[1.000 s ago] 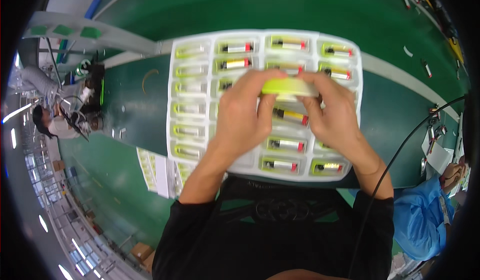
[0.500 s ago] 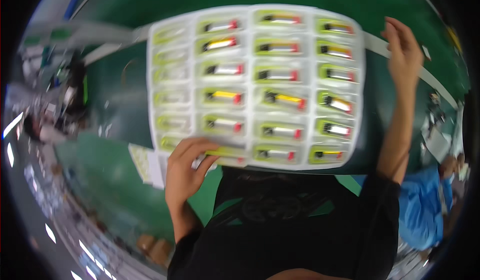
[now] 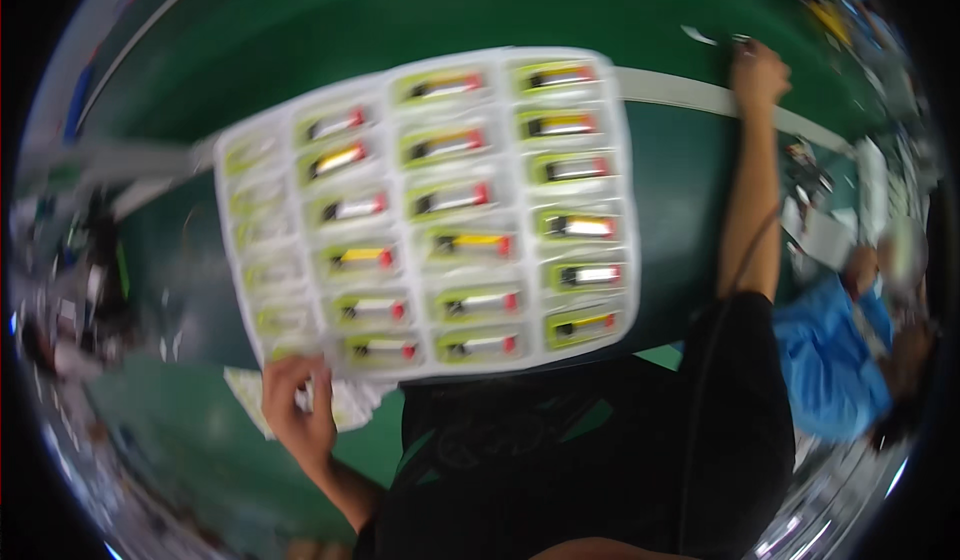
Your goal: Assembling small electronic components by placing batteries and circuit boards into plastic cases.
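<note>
A white tray (image 3: 507,210) lies at a slant before me, divided into columns. Small clear packs with lime-green edges fill it. In most lies a slim black-and-red piece with a white or yellow middle, such as this pack (image 3: 478,246); the leftmost packs (image 3: 262,238) show no such piece. My left hand (image 3: 297,405) is at the tray's lower left corner, thumb and fingers pinched; what they grip is blurred. Far to the right, my right hand (image 3: 760,78) reaches over the green surface, fingers closed round a small dark thing I cannot make out.
Printed lime-and-white cards (image 3: 345,407) lie below the tray by my left hand. A pale strip (image 3: 670,88) crosses the table behind it. Beyond my right arm are small parts (image 3: 805,172) and a person in a blue garment (image 3: 830,360).
The view has shifted, so the tray appears further left and tilted. My left hand has left the second column's bottom pack, which now lies flat. My right hand has reached farther out and closed.
</note>
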A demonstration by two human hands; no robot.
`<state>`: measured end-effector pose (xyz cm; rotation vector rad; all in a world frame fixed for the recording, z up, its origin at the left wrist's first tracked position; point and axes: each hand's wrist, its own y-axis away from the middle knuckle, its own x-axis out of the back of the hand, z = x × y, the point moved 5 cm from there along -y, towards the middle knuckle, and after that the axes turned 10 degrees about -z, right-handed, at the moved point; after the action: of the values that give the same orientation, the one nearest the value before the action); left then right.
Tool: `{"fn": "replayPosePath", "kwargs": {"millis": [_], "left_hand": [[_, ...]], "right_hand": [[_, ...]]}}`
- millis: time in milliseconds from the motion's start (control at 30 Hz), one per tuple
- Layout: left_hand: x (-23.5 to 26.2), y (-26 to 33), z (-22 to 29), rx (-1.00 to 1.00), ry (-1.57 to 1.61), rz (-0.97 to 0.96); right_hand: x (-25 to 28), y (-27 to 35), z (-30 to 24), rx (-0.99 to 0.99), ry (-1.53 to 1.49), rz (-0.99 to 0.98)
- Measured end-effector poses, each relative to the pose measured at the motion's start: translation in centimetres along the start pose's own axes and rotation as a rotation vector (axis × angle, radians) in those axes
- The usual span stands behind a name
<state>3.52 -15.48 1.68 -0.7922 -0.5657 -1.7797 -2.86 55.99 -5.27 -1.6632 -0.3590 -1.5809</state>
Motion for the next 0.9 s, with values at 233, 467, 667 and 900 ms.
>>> {"fn": "replayPosePath", "kwargs": {"millis": [233,467,667,900], "left_hand": [[3.4,-6.4,-1.2,0.007,-0.264,0.048],[2.8,-19.8,-2.6,-0.294,-0.467,-0.023],[1.5,-25.2,-3.0,-0.167,-0.532,-0.39],[4.4,-22.1,1.3,-0.263,0.202,-0.165]], "right_hand": [[5.5,9.1,-12.2,0.408,-0.735,0.047],[13.7,15.4,-19.9,0.66,-1.045,0.025],[20.1,18.9,-22.8,0.761,-1.292,-0.103],[22.5,18.9,-25.1,0.788,-1.57,-0.58]]}}
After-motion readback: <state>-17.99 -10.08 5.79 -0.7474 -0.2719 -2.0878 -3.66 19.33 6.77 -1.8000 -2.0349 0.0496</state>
